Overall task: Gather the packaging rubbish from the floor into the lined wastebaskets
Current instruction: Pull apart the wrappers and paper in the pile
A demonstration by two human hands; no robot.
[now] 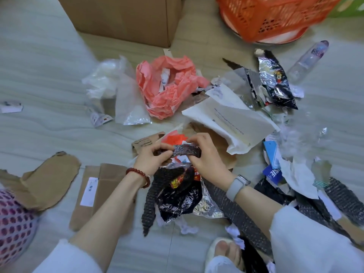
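My left hand [152,159] and my right hand [204,154] both grip a bundle of black bubble wrap [187,152] and foil snack wrappers [179,196] that hangs below them over the floor. Packaging rubbish lies all around: crumpled pink paper [167,85], a white mailer [232,123], clear plastic bags [110,79], a black foil wrapper [275,79], brown paper bags [94,194] and more black bubble wrap [334,196] at the right. An orange perforated wastebasket [275,14] stands at the top right.
A cardboard box [126,18] stands at the top. An empty plastic bottle [309,60] lies right of the foil wrapper. A pink dotted thing [13,219] sits at the left edge. My slippered foot [226,253] is at the bottom.
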